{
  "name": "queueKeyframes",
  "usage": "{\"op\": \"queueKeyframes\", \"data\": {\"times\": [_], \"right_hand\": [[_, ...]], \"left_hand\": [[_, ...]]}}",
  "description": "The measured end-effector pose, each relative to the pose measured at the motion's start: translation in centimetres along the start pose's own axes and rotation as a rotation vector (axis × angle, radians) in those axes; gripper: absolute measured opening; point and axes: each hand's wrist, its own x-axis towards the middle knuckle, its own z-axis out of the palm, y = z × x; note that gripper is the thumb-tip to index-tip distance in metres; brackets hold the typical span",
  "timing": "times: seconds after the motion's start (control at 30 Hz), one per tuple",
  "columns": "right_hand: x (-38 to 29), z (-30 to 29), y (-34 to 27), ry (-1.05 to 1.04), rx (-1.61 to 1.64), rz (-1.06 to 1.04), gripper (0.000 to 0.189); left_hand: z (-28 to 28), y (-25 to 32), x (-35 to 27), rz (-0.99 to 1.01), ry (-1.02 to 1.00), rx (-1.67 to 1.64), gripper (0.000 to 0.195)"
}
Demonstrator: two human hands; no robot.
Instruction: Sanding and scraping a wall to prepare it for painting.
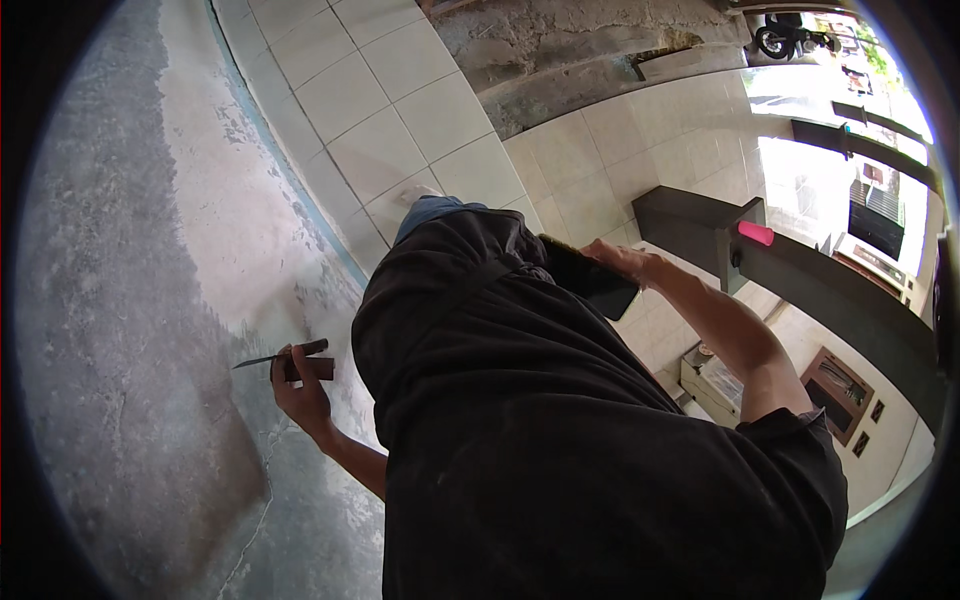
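Observation:
My left hand [304, 397] is out to the side, close to a worn grey wall. Its fingers are closed around a knife [255, 361], whose narrow blade points left, away from my body. A brown block-like piece [319, 369], perhaps a sheath, sits in the same hand beside the knife's brown handle. On the other side, at my waist, my right hand [619, 259] grips a dark flat slab with rounded corners [592, 281], like a tablet or large phone. My black shirt partly covers the view around it.
A cracked, peeling wall [127, 300] runs along my left. Pale tiles [375, 97] cover the floor ahead. At right, a pink cup [755, 232] stands on a dark ledge [840, 285]. A white cabinet-like unit [712, 386] is beyond; a motorcycle [784, 37] is parked far off.

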Motion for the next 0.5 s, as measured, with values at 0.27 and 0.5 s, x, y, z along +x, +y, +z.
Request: {"op": "queueKeyframes", "data": {"times": [0.27,0.5], "right_hand": [[-0.5,3.0,0.3,0.147,-0.517,-0.012,0.053],[1.9,6.9,0.0,0.167,-0.350,0.188,0.048]], "left_hand": [[0.3,-1.1,-0.6,0.065,-0.014,0.013,0.031],[0.5,-2.2,-3.1,0.073,-0.001,-0.071,0.020]]}}
